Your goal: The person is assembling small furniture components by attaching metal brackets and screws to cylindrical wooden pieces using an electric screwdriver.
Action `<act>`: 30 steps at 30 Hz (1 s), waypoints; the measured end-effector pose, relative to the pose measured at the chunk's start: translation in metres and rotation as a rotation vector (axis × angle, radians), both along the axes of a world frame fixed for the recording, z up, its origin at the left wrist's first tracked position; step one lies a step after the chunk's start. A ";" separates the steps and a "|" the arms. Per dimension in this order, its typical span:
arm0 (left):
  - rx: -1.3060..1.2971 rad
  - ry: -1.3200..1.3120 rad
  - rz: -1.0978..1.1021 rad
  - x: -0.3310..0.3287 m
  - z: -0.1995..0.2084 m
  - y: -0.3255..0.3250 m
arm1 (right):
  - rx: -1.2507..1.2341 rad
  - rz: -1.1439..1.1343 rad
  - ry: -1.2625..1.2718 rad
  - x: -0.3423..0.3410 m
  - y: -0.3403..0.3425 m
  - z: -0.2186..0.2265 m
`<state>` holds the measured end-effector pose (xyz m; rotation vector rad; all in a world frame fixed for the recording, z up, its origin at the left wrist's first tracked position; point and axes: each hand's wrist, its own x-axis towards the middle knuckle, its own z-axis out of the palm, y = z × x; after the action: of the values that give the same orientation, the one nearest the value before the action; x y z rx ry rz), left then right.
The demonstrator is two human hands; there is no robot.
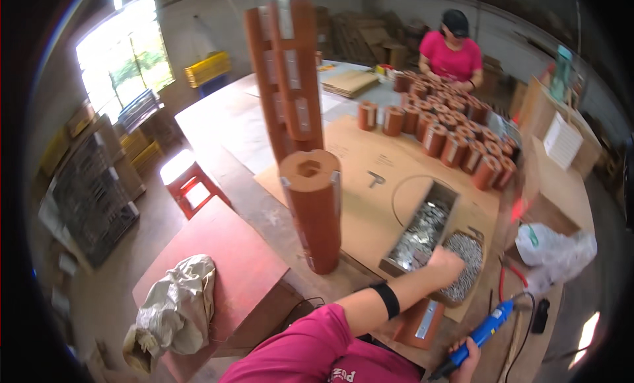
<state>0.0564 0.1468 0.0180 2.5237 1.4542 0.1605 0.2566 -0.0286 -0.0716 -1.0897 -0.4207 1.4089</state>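
Note:
My left hand is in a tray of small silvery screws, its fingers curled down and partly hidden, so what they hold cannot be made out. In my right hand is a blue electric screwdriver, gripped near the table's front edge. Below my left forearm lies a reddish-brown cylinder with a metal plate on it. Beside the screws stands a long box of flat shiny metal pieces. To the left, a tall stack of reddish-brown cylinders stands upright, its top showing a hexagonal hole.
Many short brown cylinders crowd the far right of the table, where a co-worker in pink stands. A taller brown column rises behind the stack. A plastic bag, cables, a red stool and a cloth sack are around.

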 end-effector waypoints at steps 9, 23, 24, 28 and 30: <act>0.040 -0.110 -0.007 -0.010 -0.002 0.000 | -0.088 -0.021 0.029 -0.004 0.008 0.004; -0.125 -0.719 -0.255 -0.043 0.052 -0.088 | 0.817 -0.075 -0.345 -0.003 0.000 0.177; -0.172 -0.772 -0.306 -0.047 0.051 -0.098 | 0.902 -0.055 -0.276 -0.003 -0.002 0.183; -0.247 -0.880 -0.406 -0.046 0.033 -0.127 | 0.962 -0.146 -0.157 -0.011 -0.018 0.193; -0.274 -0.899 -0.408 -0.042 0.030 -0.135 | 0.996 -0.088 -0.099 -0.020 -0.020 0.195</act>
<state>0.0141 0.0117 0.0477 2.0121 0.5547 0.8238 0.2370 -0.0486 0.1235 -0.3448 -0.9949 0.8645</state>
